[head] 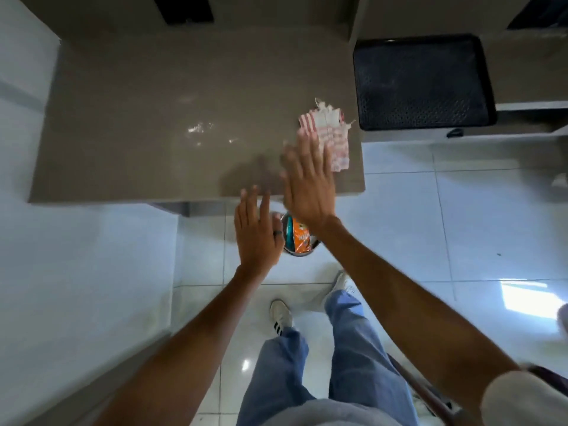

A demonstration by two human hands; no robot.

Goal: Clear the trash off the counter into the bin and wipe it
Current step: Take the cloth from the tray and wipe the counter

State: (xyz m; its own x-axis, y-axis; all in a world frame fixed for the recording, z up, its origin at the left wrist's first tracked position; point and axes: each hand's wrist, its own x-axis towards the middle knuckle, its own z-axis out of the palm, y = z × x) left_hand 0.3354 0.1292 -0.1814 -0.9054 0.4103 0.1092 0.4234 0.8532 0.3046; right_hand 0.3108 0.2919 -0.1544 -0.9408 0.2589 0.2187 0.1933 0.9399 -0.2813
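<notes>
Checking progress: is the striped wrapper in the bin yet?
No. The striped wrapper lies on the counter, under the right hand.

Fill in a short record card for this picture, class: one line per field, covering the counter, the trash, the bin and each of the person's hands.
counter: brown counter, glossy, with light glare
trash on counter: red-and-white torn wrapper near the right edge
bin: small round bin on the floor below the counter's front edge
bin contents: orange packet
right hand: right hand open, fingers spread, reaching over the wrapper, motion-blurred
left hand: left hand open, empty, above the bin, ring on one finger
wiping cloth: none in view
</notes>
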